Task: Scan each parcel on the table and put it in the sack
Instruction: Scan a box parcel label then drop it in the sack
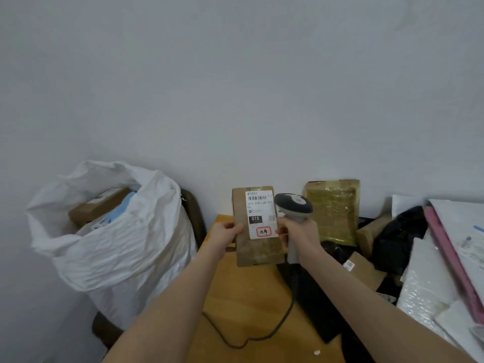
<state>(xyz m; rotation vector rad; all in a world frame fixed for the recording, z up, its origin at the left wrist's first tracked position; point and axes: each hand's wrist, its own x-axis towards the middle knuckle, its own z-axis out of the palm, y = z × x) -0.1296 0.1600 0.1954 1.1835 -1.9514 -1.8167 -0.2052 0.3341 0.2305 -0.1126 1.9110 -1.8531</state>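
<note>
Flat brown cardboard parcel [259, 251] is upright at centre frame, above the far end of the wooden desk [248, 297]. Its white shipping label [260, 213] faces the camera; "010" reads, the small print is blurred. Left grip [226, 233] pinches the parcel's left edge, thumb on front, fingers hidden behind. Right grip [297, 233] is wrapped round the handle of a grey handheld scanner [294, 203] just right of the parcel, with the head beside the label's top right corner. Scan window not visible. Cannot tell if the right fingers touch the parcel. Black cable [262, 334] drops from the handle across the desk, its end hidden under the left forearm.

White woven sack [117, 247] sits left of frame, mouth open, with a brown box [97, 205] and something blue [123, 208] partly seen inside.

Right of frame is a pile: yellowish tape-wrapped parcel [334, 213] against the wall, black plastic bags [398, 237], white bubble mailers [424, 284], and a pink envelope [450, 260] cut off by the frame's edge.
</note>
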